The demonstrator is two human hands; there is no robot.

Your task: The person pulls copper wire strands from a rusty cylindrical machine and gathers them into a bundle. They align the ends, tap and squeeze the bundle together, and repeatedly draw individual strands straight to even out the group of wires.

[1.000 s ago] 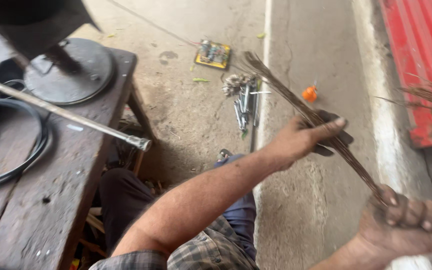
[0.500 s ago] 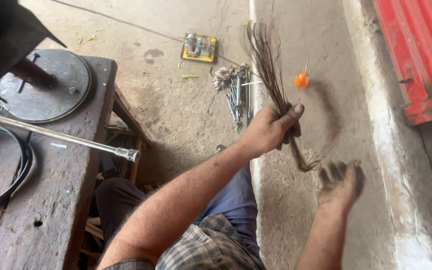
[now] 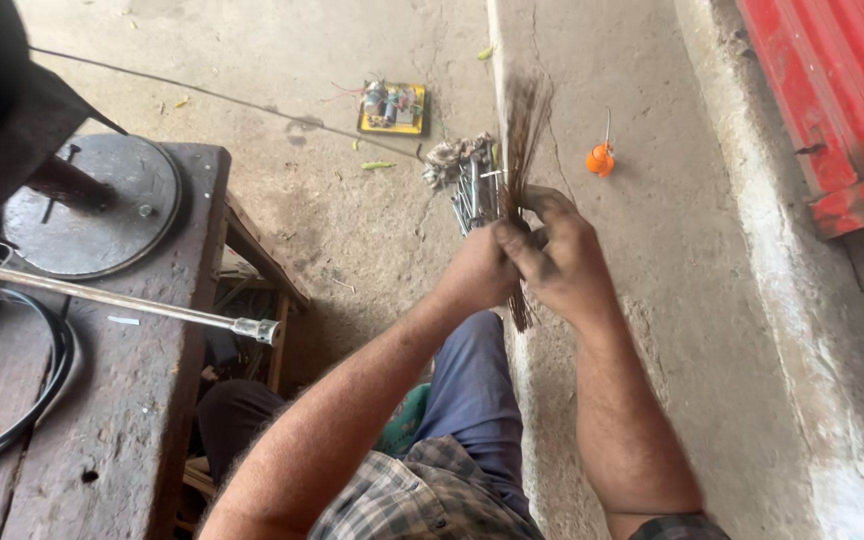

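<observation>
Seen from above, a seated person in a plaid shirt and blue trousers holds a bundle of thin brown wires (image 3: pixel 524 130) upright in front of them, over a concrete floor (image 3: pixel 692 300). No container is in view; everything else lies loose on the floor or on the workbench.

The left hand (image 3: pixel 480 268) is closed in a fist around the middle of the bundle. The right hand (image 3: pixel 557 258) presses against it from the other side, its fingers curled over the same part of the strands, so the two hands touch. The upper ends of the wires fan out above the hands, and a short tail sticks out below them.

On the floor just beyond the hands lies a pile of grey metal pieces (image 3: pixel 467 180). Farther off are a yellow circuit board (image 3: pixel 393 106) and, to the right, a small orange object (image 3: pixel 600 158). A red corrugated sheet (image 3: pixel 832 90) fills the upper right corner.

To the left stands a dark wooden workbench (image 3: pixel 122 400) carrying a round metal disc (image 3: pixel 92 215), a long metal rod (image 3: pixel 122 302) and a loop of black cable (image 3: pixel 22 390).
</observation>
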